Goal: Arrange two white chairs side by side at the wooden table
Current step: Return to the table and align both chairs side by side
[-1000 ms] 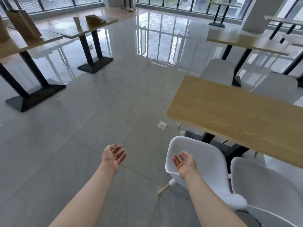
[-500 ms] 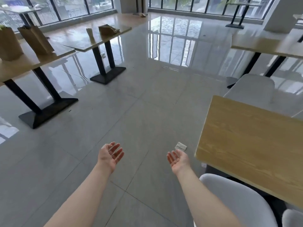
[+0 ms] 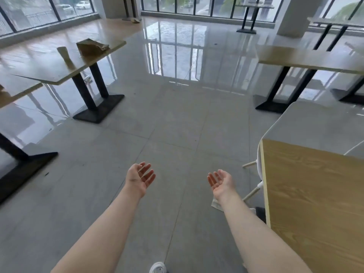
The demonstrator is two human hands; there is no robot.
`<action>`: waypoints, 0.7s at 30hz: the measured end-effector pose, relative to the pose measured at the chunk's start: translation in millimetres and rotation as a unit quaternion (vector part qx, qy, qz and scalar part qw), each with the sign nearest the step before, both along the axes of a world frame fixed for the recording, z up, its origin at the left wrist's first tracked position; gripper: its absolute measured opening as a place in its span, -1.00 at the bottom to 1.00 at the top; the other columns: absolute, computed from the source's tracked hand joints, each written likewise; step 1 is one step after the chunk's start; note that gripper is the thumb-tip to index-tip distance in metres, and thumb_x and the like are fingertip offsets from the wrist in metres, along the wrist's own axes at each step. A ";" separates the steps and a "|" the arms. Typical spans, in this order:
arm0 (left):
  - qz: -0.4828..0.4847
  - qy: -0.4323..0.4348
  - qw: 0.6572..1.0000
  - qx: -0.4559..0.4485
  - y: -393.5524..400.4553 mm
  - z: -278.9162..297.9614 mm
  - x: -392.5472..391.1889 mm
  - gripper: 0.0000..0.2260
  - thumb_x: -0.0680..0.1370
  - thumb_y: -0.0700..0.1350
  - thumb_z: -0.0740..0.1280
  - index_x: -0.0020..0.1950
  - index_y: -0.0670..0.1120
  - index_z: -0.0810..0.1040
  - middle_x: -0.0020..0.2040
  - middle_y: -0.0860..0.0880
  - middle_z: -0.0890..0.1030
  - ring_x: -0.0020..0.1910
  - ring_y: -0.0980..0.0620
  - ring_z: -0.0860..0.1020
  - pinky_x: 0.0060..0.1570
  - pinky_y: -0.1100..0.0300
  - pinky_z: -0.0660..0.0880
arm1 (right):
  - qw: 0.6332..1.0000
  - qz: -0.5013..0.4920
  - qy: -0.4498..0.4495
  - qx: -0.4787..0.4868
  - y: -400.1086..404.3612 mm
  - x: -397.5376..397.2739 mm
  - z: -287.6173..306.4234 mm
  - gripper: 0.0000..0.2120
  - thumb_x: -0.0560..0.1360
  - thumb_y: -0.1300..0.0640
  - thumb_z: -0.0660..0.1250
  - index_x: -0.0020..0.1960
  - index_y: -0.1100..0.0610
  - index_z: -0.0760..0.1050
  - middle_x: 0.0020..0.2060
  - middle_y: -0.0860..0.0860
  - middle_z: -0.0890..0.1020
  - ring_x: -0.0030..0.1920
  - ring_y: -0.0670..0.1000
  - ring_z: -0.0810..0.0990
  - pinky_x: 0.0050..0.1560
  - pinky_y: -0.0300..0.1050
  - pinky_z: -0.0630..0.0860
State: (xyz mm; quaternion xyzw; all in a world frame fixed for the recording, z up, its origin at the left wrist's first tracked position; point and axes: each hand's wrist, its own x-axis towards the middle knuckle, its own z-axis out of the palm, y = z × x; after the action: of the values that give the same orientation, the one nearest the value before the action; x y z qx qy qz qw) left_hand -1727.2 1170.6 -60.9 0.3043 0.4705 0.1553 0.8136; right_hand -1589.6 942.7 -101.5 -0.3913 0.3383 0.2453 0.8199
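Note:
The wooden table [image 3: 315, 194] fills the lower right, its near end edge facing me. Behind its far side stands a white chair [image 3: 315, 125], whose back rises above the tabletop and whose pale legs show left of the table edge. A second white chair edge [image 3: 354, 148] peeks in at the right border. My left hand [image 3: 140, 178] and my right hand [image 3: 221, 182] are held out over the floor, palms up, fingers relaxed, holding nothing. My right hand is a little left of the table's end.
A scrap of paper [image 3: 216, 204] lies on the grey tiled floor under my right wrist. Other tables on black bases stand at left [image 3: 65, 64] and far right [image 3: 307, 60], the left one bearing a cup and a paper bag. My shoe tip [image 3: 157, 267] shows below.
My view has swung left and away from the table: the two white chairs on the near side have left the frame. Both hands stay open, palms up.

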 end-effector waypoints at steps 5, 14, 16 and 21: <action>-0.075 -0.019 0.997 0.007 50.5 20.1 122.4 -0.82 0.56 -0.16 0.09 0.03 -0.11 0.47 -0.06 -0.07 0.57 -0.12 -0.07 0.53 -0.16 0.05 0.51 | 0.998 -0.060 -0.017 0.015 43.1 83.5 16.1 -0.88 0.56 0.20 0.21 -0.14 0.21 0.43 -0.17 0.07 0.48 -0.20 0.09 0.56 -0.48 -0.19 0.59; -0.170 -0.006 0.985 -0.009 86.5 1.3 334.2 -0.80 0.57 -0.16 0.09 0.08 -0.13 0.46 -0.05 -0.08 0.58 -0.11 -0.09 0.53 -0.15 0.05 0.52 | 0.986 -0.167 -0.007 0.009 57.6 262.6 -5.0 -0.84 0.58 0.20 0.19 -0.16 0.22 0.42 -0.19 0.07 0.46 -0.22 0.07 0.53 -0.53 -0.21 0.57; -0.164 0.011 0.986 -0.010 99.9 -0.6 381.0 -0.82 0.57 -0.14 0.09 0.01 -0.12 0.47 -0.06 -0.08 0.58 -0.12 -0.09 0.52 -0.17 0.05 0.51 | 0.984 -0.180 0.012 0.009 64.9 309.6 -9.9 -0.84 0.57 0.19 0.19 -0.17 0.21 0.41 -0.19 0.07 0.46 -0.22 0.08 0.53 -0.54 -0.20 0.57; -0.192 -0.004 0.981 0.022 122.7 22.7 507.3 -0.81 0.57 -0.14 0.09 -0.02 -0.11 0.49 -0.06 -0.08 0.59 -0.13 -0.09 0.53 -0.17 0.05 0.52 | 0.977 -0.212 -0.019 0.014 73.0 419.4 6.9 -0.87 0.57 0.19 0.19 -0.13 0.20 0.41 -0.18 0.06 0.46 -0.21 0.09 0.54 -0.51 -0.19 0.58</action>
State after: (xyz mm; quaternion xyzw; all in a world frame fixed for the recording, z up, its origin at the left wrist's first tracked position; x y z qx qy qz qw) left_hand -1219.9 1293.3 -38.2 0.4060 0.3962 0.0073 0.8235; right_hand -1170.1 1015.7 -94.6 -0.3033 0.3946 0.0635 0.8650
